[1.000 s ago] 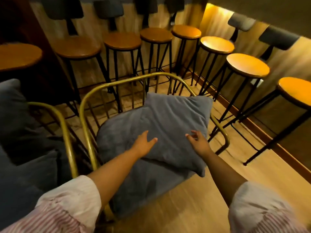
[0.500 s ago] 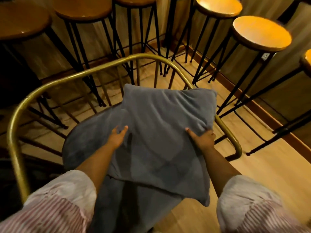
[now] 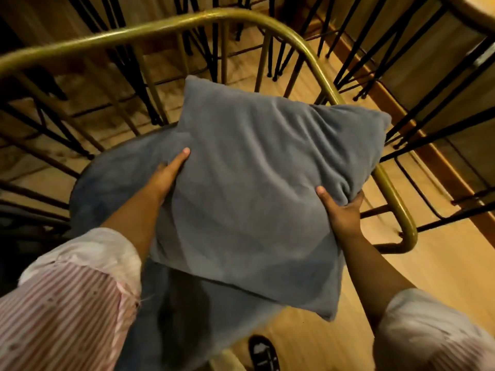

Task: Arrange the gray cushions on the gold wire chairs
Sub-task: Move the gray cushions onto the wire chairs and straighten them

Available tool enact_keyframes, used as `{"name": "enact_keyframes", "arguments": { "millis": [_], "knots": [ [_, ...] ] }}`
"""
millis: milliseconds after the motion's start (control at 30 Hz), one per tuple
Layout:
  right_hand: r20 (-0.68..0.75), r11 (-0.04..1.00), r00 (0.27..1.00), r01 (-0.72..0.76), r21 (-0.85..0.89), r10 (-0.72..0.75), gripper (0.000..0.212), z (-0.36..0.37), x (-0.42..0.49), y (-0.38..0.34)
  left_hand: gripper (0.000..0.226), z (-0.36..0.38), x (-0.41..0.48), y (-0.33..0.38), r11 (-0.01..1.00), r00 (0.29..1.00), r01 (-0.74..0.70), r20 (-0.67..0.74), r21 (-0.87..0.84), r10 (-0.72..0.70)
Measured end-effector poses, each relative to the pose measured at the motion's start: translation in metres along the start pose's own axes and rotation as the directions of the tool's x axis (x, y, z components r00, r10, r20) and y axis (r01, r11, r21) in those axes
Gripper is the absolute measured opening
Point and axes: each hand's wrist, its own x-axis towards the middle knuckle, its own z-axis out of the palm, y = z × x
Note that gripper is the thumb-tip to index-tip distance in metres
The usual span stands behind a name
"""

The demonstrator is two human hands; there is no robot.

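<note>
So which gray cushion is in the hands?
The square throw cushion, gripped at both side edges; the round seat cushion lies flat on the chair beneath it.

Square gray cushion held at its two side edges above the gray seat pad of a gold wire chair; left hand and right hand grip it, thumbs on top; black stool legs stand beyond on wooden floor.
</note>
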Motion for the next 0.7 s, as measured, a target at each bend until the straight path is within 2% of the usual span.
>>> {"name": "enact_keyframes", "arguments": {
  "millis": [100, 200, 233, 333, 400, 533, 633, 700],
  "knots": [
    [0.06, 0.999, 0.997, 0.046, 0.015, -0.047, 0.093, -0.008, -0.004, -0.013, 0.102, -0.013, -0.024, -0.003, 0.998, 0.992, -0.07, -0.105, 0.011, 0.07],
    [0.195, 0.998, 0.979, 0.061, -0.018, -0.057, 0.093, -0.01, -0.006, -0.039, 0.091, -0.033, -0.062, -0.01, 0.99, 0.972, -0.132, -0.201, -0.047, 0.12],
    [0.247, 0.997, 0.967, 0.072, -0.031, -0.063, 0.094, -0.008, -0.006, -0.049, 0.091, -0.04, -0.075, -0.013, 0.99, 0.968, -0.124, -0.229, -0.069, 0.106],
    [0.366, 0.99, 0.928, 0.109, -0.088, -0.07, 0.104, 0.004, -0.006, -0.074, 0.11, -0.059, -0.116, -0.03, 0.99, 0.953, -0.076, -0.301, -0.121, 0.037],
    [0.415, 0.987, 0.909, 0.106, -0.12, -0.047, 0.106, 0.011, -0.006, -0.081, 0.115, -0.061, -0.138, -0.042, 0.986, 0.94, -0.058, -0.343, -0.154, 0.002],
    [0.461, 0.971, 0.887, 0.092, -0.22, 0.02, 0.116, 0.02, -0.01, -0.076, 0.095, -0.056, -0.164, -0.078, 0.985, 0.904, 0.02, -0.417, -0.173, -0.092],
    [0.47, 0.953, 0.881, 0.106, -0.284, 0.042, 0.109, 0.026, -0.012, -0.067, 0.104, -0.054, -0.174, -0.099, 0.97, 0.904, 0.067, -0.398, -0.234, -0.159],
    [0.473, 0.946, 0.88, 0.119, -0.303, 0.041, 0.103, 0.031, -0.012, -0.06, 0.09, -0.054, -0.175, -0.112, 0.97, 0.903, 0.065, -0.4, -0.233, -0.157]
  ]
}}
